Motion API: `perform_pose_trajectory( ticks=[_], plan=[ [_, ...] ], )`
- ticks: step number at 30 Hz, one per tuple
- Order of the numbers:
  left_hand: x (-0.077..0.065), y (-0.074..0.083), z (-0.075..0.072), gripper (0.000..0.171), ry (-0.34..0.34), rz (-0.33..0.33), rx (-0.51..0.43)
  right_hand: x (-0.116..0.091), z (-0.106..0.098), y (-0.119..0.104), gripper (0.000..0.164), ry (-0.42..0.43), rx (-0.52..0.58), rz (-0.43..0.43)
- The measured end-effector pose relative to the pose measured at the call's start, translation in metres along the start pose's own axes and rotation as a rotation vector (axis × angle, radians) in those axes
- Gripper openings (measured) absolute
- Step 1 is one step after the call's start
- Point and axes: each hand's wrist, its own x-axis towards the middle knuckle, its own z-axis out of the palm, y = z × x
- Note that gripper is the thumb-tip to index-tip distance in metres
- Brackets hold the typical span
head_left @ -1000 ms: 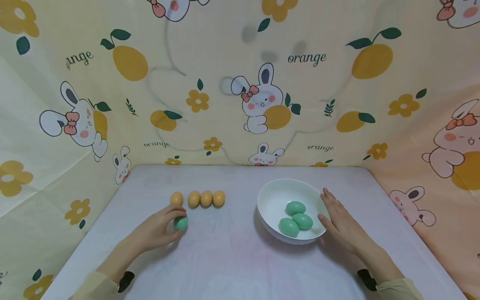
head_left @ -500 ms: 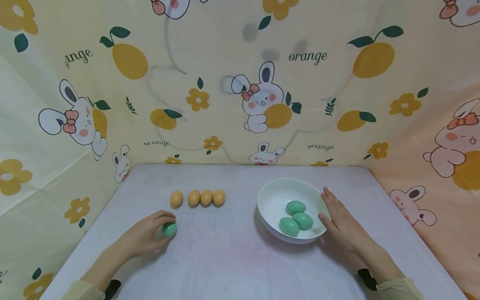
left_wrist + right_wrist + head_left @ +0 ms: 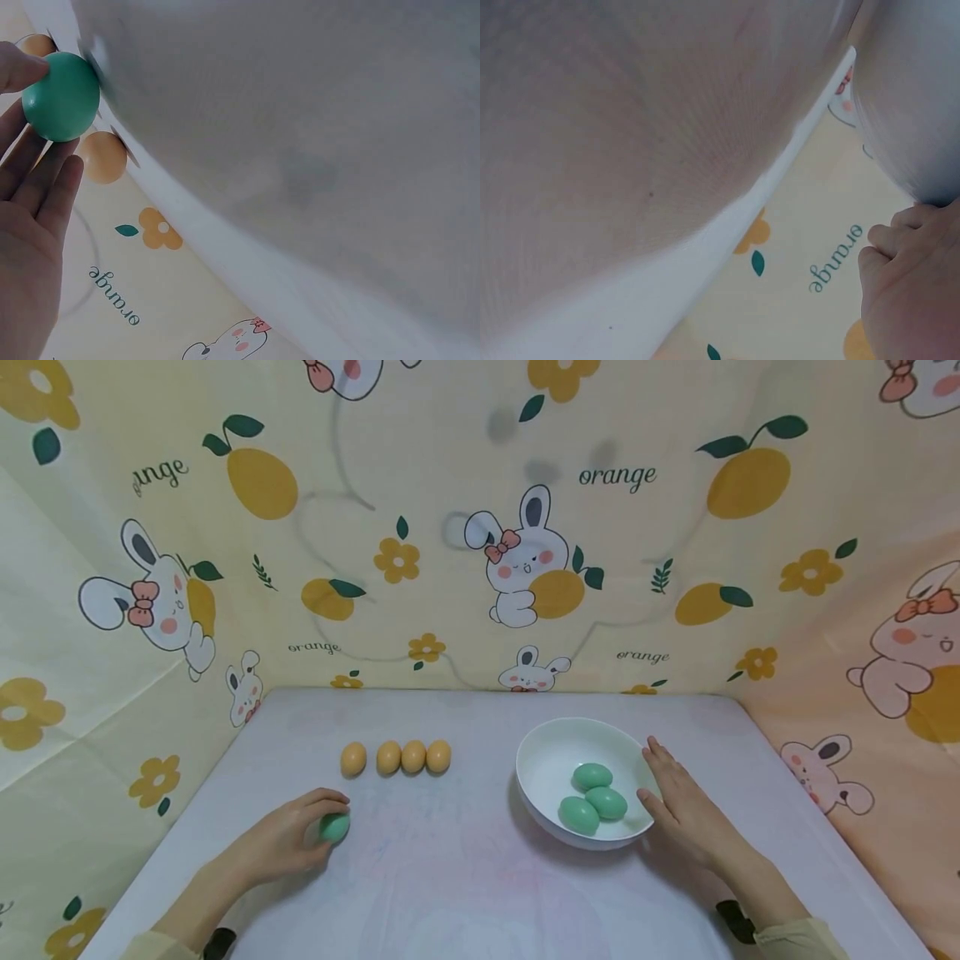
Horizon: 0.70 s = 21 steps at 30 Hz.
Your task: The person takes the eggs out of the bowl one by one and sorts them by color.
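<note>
My left hand pinches a green egg between thumb and fingers at the left of the table. In the left wrist view the same green egg shows large, the thumb on one side and fingertips on the other. My right hand, fingers straight, lies against the right side of a white bowl. Three green eggs lie inside that bowl. From the right wrist, the hand is seen touching the bowl's outer wall.
Beyond my left hand, several orange-brown eggs stand in a row, the leftmost egg a little apart from the others. The white table ends at a printed cloth backdrop behind and at both sides.
My left hand has moved left and nearer to me with the green egg, away from the orange-brown eggs. The right hand and the bowl have stayed in place.
</note>
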Motion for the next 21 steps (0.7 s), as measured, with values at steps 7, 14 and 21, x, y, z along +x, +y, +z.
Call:
perform_pose_trajectory(
  ticks=[7, 14, 21],
  plan=[
    [-0.0004, 0.0004, 0.0011, 0.048, -0.002, -0.017, 0.021, -0.001, 0.0009, 0.0007, 0.067, 0.007, 0.004, -0.007],
    [-0.0005, 0.0024, 0.0011, 0.048, 0.002, -0.038, 0.038, -0.0011, 0.0014, 0.0007, 0.068, -0.004, 0.003, 0.005],
    [0.0006, 0.0055, -0.0004, 0.049, 0.025, -0.027, 0.044, -0.0016, 0.0014, -0.0009, 0.069, -0.02, 0.002, 0.031]
  ],
)
